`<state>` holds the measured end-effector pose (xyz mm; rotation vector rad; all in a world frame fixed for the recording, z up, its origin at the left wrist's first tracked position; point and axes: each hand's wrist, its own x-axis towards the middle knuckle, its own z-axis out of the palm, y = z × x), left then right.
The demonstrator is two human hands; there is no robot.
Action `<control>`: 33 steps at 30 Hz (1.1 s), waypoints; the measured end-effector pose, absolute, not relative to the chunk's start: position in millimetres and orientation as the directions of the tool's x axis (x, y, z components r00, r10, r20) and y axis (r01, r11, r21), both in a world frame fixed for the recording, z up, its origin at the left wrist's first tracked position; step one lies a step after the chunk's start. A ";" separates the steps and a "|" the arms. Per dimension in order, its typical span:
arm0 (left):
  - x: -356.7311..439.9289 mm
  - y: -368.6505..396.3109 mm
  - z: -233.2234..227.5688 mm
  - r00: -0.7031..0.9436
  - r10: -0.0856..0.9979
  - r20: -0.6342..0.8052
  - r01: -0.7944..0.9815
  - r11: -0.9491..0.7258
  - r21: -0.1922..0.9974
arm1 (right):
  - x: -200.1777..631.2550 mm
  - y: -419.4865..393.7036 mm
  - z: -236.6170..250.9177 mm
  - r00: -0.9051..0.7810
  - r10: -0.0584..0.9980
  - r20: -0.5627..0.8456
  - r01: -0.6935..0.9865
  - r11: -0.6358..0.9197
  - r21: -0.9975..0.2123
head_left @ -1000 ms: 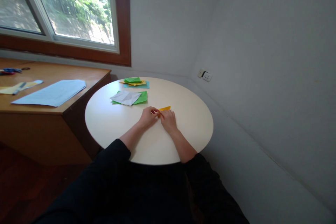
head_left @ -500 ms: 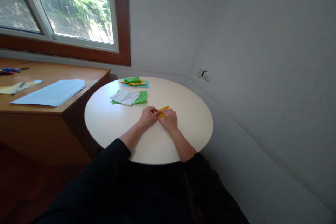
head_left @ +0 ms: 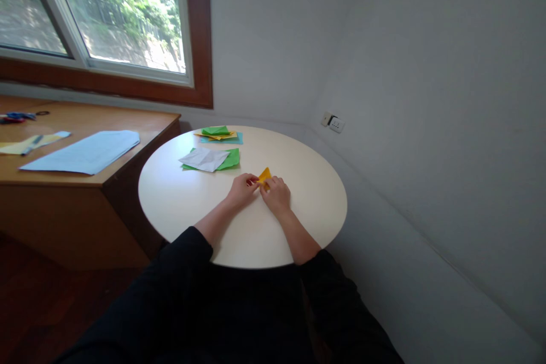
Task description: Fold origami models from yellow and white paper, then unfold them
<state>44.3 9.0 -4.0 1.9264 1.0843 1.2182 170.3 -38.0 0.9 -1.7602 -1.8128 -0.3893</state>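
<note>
Between my two hands is a small piece of folded yellow paper [head_left: 265,174], its pointed top sticking up above my fingers. My left hand [head_left: 242,189] pinches its left edge with thumb and fingers. On the other side, my right hand [head_left: 276,193] has bent fingers closed on the right part of the paper. The lower part of the paper is hidden behind my fingers. Both hands are over the middle of the round white table [head_left: 179,205]. Beyond my left hand lies a white sheet [head_left: 203,158] on top of green paper [head_left: 232,159].
Farther back on the table is a stack of green [head_left: 214,131], yellow and blue paper [head_left: 236,139]. A wooden desk [head_left: 140,119] at the left bears light-blue sheets [head_left: 85,152], a pen [head_left: 33,144] and blue scissors-like items [head_left: 19,117]. Walls rise behind and to the right.
The yellow paper has turned from lying low and slanted to standing with a point upward. My right hand has shifted slightly right; my left hand keeps its pinch.
</note>
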 end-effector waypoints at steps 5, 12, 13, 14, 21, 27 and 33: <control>40.2 11.5 0.4 0.205 0.905 0.372 0.408 -0.425 0.808 | 188.5 -33.4 0.3 0.206 0.780 0.591 0.958 -0.037 -0.284; 38.3 11.4 6.2 0.142 0.946 0.290 0.491 -0.322 0.809 | 215.4 -28.9 -2.0 0.426 0.759 0.493 0.870 -0.194 -0.453; 38.4 11.1 6.2 0.142 0.948 0.284 0.496 -0.316 0.809 | 217.2 -28.3 -2.0 0.452 0.746 0.490 0.858 -0.212 -0.468; 38.4 10.9 6.3 0.143 0.949 0.282 0.500 -0.315 0.807 | 218.4 -27.9 -1.8 0.475 0.733 0.488 0.846 -0.227 -0.482; 38.0 9.3 7.2 0.156 0.949 0.274 0.525 -0.315 0.790 | 214.8 -29.5 1.9 0.531 0.710 0.463 0.807 -0.257 -0.532; 38.4 9.7 7.2 0.144 0.952 0.271 0.544 -0.305 0.782 | 207.3 -26.8 -1.8 0.252 0.893 0.372 0.933 -0.123 -0.337; 34.9 13.0 6.5 0.129 0.945 0.300 0.595 -0.316 0.739 | 207.8 -24.2 -4.2 0.321 0.905 0.278 0.932 -0.249 -0.264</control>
